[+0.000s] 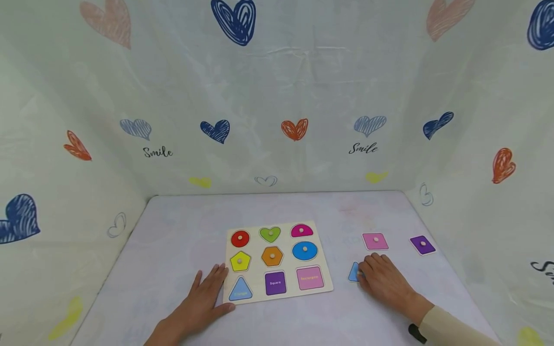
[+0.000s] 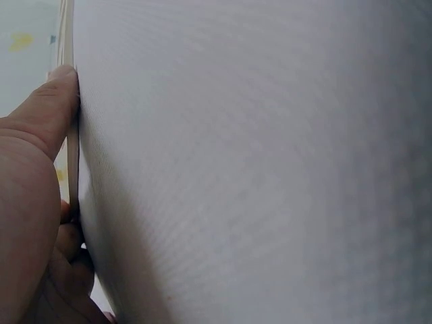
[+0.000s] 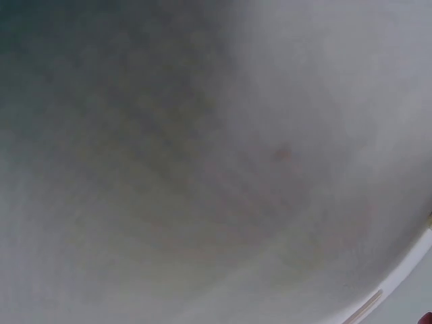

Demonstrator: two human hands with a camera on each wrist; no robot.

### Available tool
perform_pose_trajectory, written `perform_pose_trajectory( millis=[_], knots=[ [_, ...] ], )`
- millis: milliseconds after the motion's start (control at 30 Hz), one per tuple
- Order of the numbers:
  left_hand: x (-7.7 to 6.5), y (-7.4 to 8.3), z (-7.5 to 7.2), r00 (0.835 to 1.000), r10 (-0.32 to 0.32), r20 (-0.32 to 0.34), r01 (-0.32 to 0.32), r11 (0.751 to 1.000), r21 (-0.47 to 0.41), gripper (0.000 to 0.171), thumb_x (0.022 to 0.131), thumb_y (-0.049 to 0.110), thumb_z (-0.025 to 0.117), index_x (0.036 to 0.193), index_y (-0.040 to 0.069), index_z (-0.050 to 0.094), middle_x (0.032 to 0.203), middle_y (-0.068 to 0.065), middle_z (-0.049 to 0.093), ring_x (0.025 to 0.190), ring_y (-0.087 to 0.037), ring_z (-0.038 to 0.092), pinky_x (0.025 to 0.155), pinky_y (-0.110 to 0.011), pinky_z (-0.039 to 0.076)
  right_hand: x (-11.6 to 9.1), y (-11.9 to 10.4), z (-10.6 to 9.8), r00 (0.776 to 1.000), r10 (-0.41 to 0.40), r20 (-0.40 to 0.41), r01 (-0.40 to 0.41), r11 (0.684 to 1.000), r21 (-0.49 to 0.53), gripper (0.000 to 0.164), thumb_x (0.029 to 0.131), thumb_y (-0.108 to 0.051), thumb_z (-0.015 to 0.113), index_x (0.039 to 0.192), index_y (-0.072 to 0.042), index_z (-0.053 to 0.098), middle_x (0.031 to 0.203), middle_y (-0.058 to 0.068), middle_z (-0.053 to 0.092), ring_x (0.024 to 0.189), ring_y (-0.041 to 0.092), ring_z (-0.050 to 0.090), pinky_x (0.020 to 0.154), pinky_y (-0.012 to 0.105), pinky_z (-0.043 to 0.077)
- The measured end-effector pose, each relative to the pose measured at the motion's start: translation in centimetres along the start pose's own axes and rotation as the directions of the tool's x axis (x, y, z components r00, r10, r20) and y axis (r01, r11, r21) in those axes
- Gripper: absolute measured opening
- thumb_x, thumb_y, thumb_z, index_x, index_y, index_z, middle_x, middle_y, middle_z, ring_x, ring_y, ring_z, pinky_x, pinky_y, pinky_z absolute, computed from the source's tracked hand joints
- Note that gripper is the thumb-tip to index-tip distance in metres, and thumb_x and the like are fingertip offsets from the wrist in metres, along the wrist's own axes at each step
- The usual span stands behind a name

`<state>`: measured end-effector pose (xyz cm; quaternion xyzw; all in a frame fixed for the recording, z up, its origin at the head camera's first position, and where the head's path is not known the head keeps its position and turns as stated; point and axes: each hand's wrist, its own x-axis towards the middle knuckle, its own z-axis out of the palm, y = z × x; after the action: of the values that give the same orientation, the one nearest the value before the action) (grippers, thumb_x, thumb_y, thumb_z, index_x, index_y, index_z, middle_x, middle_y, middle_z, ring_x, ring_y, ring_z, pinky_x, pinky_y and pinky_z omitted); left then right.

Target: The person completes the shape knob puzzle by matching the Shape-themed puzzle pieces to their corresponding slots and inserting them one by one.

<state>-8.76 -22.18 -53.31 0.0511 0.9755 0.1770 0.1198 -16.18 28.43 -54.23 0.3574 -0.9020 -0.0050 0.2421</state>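
A cream wooden shape puzzle board (image 1: 255,269) lies on the table. Its two upper rows carry knobbed pieces, such as a red circle (image 1: 240,239) and a blue oval (image 1: 305,251). The bottom row shows bare printed recesses for triangle, square and rectangle. My left hand (image 1: 201,302) rests against the board's lower left edge, fingers extended along it and thumb at the corner; the left wrist view shows the thumb (image 2: 50,108) on the edge. Right of the board, my right hand (image 1: 385,283) pinches a blue triangle puzzle piece (image 1: 353,273), partly hidden by the fingers.
Beyond the right hand lie a pink rectangle piece (image 1: 375,241) and, farther right, a purple square piece (image 1: 422,245). The white tabletop (image 1: 182,230) meets a heart-printed sheet (image 1: 298,163) at the back and sides. Mostly blurred tabletop fills the right wrist view.
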Motion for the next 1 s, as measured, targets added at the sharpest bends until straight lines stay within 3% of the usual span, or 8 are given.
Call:
perform_pose_trajectory(
  millis=[100, 200, 467, 833, 900, 1000],
  knots=[
    [0.0, 0.1, -0.1, 1.0, 0.003, -0.002, -0.003, 1.0, 0.004, 0.111, 0.082, 0.061, 0.081, 0.168, 0.016, 0.028, 0.175, -0.007, 0.027, 0.164, -0.034, 0.016, 0.131, -0.063, -0.003, -0.1, 0.0, 0.2, 1.0, 0.007, -0.014, -0.007, 1.0, 0.001, 0.057, 0.112, -0.04, 0.023, 0.091, -0.008, 0.065, 0.083, -0.001, 0.053, 0.078, 0.017, 0.042, 0.069, 0.031, 0.034],
    [-0.1, 0.2, -0.2, 1.0, 0.005, 0.0, -0.005, 1.0, -0.001, 0.111, 0.082, 0.06, 0.082, 0.168, 0.016, 0.028, 0.175, -0.008, 0.027, 0.164, -0.034, 0.016, 0.131, -0.063, -0.003, 0.0, 0.1, 0.2, 1.0, 0.014, -0.02, -0.014, 1.0, 0.006, 0.061, 0.112, -0.042, 0.018, 0.091, -0.008, 0.064, 0.083, 0.0, 0.053, 0.078, 0.018, 0.042, 0.069, 0.031, 0.035],
    [-0.2, 0.2, -0.2, 1.0, 0.01, 0.004, -0.01, 1.0, -0.001, 0.111, 0.083, 0.061, 0.08, 0.169, 0.016, 0.027, 0.175, -0.007, 0.027, 0.164, -0.033, 0.016, 0.131, -0.062, -0.004, 0.8, 0.2, 0.1, 1.0, 0.018, -0.017, -0.018, 1.0, 0.005, 0.053, 0.111, -0.038, 0.026, 0.093, -0.007, 0.064, 0.085, 0.001, 0.054, 0.08, 0.019, 0.043, 0.071, 0.033, 0.037],
    [-0.4, 0.2, -0.2, 0.999, 0.034, -0.003, -0.034, 0.996, 0.079, 0.108, 0.086, 0.064, 0.076, 0.169, 0.016, 0.026, 0.176, -0.005, 0.025, 0.165, -0.032, 0.015, 0.131, -0.063, 0.0, 3.2, -0.2, 0.3, 0.999, -0.014, -0.045, 0.014, 1.0, 0.003, 0.054, 0.112, -0.04, 0.023, 0.095, -0.008, 0.063, 0.087, 0.002, 0.055, 0.082, 0.02, 0.046, 0.071, 0.034, 0.042],
    [-0.4, 0.2, -0.1, 0.999, 0.039, -0.007, -0.038, 0.995, 0.091, 0.108, 0.086, 0.064, 0.075, 0.169, 0.015, 0.026, 0.176, -0.006, 0.026, 0.164, -0.032, 0.016, 0.131, -0.063, 0.001, 3.7, -0.4, 0.3, 0.999, -0.023, -0.041, 0.023, 1.0, 0.001, 0.048, 0.111, -0.038, 0.029, 0.097, -0.007, 0.063, 0.087, 0.003, 0.056, 0.082, 0.02, 0.046, 0.071, 0.033, 0.042],
    [-0.3, 0.1, -0.1, 0.999, 0.043, -0.012, -0.042, 0.994, 0.097, 0.107, 0.087, 0.063, 0.075, 0.168, 0.015, 0.027, 0.176, -0.006, 0.026, 0.164, -0.032, 0.017, 0.131, -0.064, 0.002, 4.6, -0.9, 0.4, 0.999, -0.027, -0.032, 0.027, 1.0, -0.003, 0.027, 0.105, -0.03, 0.052, 0.097, -0.007, 0.064, 0.087, 0.003, 0.056, 0.083, 0.02, 0.047, 0.072, 0.032, 0.041]
  ],
)
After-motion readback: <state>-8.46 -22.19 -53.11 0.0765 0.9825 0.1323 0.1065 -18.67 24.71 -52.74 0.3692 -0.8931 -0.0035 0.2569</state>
